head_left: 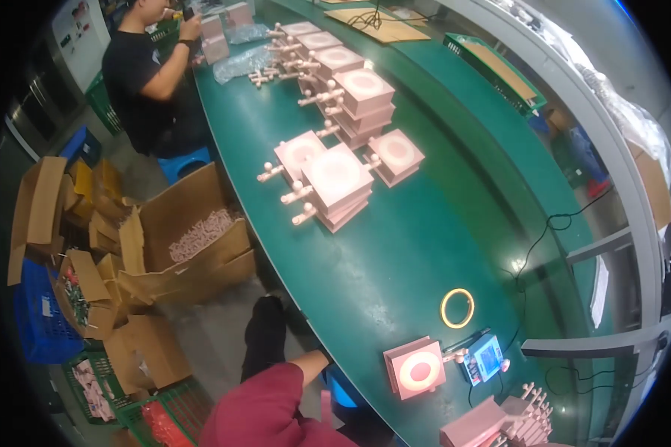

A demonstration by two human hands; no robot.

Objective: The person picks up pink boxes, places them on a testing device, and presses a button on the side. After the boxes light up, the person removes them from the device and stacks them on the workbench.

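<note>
Neither of my hands shows. At the lower edge an arm in a maroon sleeve (265, 410) bends toward the table edge; its hand is out of sight, and I cannot tell whose arm it is. Nearest on the green table (380, 261) is a pink square block (417, 369) with a pale, brightly lit disc on its face. Beside it lie a small blue device with a lit screen (487, 359) and a dark, pen-like tool (466, 340). A yellow ring (457, 308), perhaps a tape roll, lies just beyond. More pink pieces (473, 425) with ball-ended pegs sit at the lower right.
Stacked pink blocks (339, 175) with ball-ended pegs stand mid-table, with more stacks (363, 89) behind. A co-worker in black (145, 82) sits at the far left. Left of the table, a carton (194, 231) holds many small pink parts. A metal frame (611, 343) and cables border the right.
</note>
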